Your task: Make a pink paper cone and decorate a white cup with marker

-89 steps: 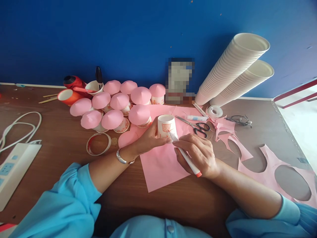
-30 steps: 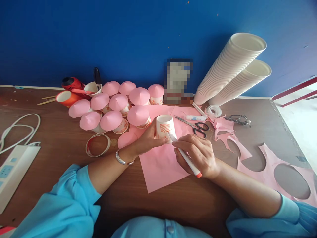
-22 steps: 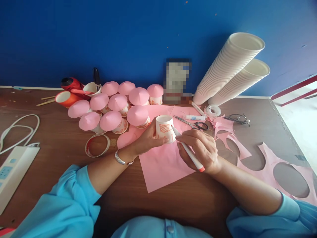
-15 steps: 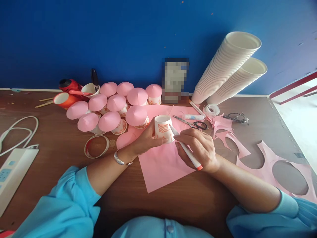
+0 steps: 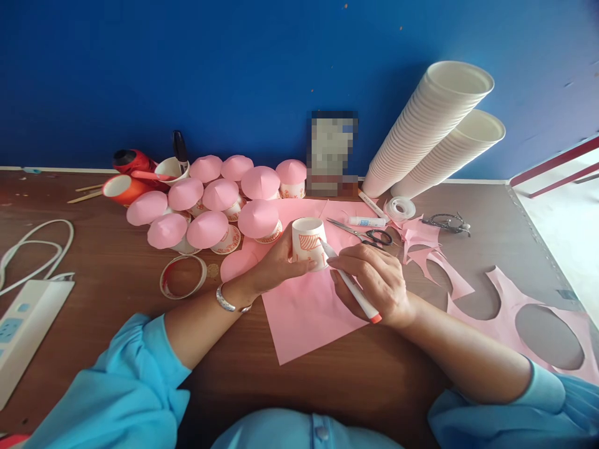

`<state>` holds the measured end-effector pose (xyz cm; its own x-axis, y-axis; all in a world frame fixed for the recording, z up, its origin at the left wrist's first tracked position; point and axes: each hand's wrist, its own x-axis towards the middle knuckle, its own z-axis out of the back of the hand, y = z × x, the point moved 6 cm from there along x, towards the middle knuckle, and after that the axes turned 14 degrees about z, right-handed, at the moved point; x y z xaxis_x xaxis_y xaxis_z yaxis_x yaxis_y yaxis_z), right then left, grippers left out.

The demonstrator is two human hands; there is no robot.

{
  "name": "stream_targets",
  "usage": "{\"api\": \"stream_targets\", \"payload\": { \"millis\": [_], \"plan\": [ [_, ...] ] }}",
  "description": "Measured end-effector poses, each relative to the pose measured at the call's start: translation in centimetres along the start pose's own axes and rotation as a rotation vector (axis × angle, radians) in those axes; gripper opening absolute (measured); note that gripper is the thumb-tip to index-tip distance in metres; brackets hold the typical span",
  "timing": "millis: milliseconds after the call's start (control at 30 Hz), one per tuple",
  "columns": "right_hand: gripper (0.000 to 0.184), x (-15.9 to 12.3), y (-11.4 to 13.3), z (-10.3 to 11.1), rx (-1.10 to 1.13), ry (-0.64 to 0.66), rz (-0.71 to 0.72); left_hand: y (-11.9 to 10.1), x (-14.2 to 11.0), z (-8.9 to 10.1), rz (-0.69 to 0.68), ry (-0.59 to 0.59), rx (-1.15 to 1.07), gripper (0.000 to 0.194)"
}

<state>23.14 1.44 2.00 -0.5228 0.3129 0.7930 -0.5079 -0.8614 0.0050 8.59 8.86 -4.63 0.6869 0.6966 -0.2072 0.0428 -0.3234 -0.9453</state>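
Note:
My left hand (image 5: 283,262) is closed round a white paper cup (image 5: 307,231), which is turned upside down and bears orange-red line drawings, among them a striped patch. Between the fingers of my right hand (image 5: 374,280) is a white felt-tip marker (image 5: 353,288) with a red end. Its tip meets the cup's side at the right of the striped patch. Beneath both hands lies a pink paper sheet (image 5: 304,330). Scissors (image 5: 360,233) with black handles and a glue tube (image 5: 367,221) lie just behind my right hand.
Several cups with pink paper cones (image 5: 259,182) stand at the back left. Tall stacks of white cups (image 5: 430,118) lean against the blue wall. Pink offcuts (image 5: 508,312) and a clear tape roll (image 5: 400,208) lie right; a tape ring (image 5: 163,287) and power strip (image 5: 35,330) lie left.
The marker tip has moved from below the striped patch to its right edge. Added orange-red lines show on the cup. The whole view has shifted slightly.

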Motion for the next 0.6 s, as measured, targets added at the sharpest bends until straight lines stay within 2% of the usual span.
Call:
{"api": "stream_targets", "payload": {
  "millis": [333, 600],
  "plan": [
    [0.027, -0.2, 0.6, -0.2, 0.016, 0.036, -0.001, 1.3, 0.0, 1.0, 0.064, -0.055, -0.007, 0.056],
    [0.022, 0.4, 0.7, 0.0, -0.015, -0.006, 0.003, 1.2, 0.0, 1.0, 0.039, -0.056, 0.015, 0.051]
  ]
}}
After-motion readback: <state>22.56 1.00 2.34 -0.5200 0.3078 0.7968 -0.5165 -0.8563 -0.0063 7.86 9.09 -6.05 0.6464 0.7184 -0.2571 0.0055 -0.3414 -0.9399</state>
